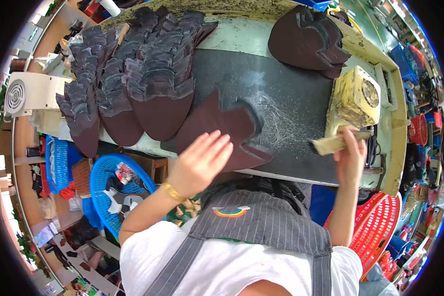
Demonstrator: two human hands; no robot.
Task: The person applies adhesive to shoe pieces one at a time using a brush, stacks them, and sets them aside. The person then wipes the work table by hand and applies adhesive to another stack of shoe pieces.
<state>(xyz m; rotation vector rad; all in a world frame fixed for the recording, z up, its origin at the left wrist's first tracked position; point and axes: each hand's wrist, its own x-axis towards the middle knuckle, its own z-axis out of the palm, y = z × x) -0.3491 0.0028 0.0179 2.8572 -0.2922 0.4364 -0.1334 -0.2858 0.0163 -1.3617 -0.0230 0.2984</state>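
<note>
Noted left hand [201, 165], flat and uncurled, on maroon piece [207, 118] at left side of black mat [301, 98]. Noted right hand [351, 154] closed around tan dark-tipped tool [329, 145] above mat's right end. Found overlapping maroon stacks [163, 111] left of mat, yellow container [344, 106] at its right.

– Where's the maroon piece [234, 127]?
– Flat near the frame's centre, dark-edged notched side facing right.
– And the pale brush-like tool [330, 144]?
– Held right of centre, dark tip pointing left.
</note>
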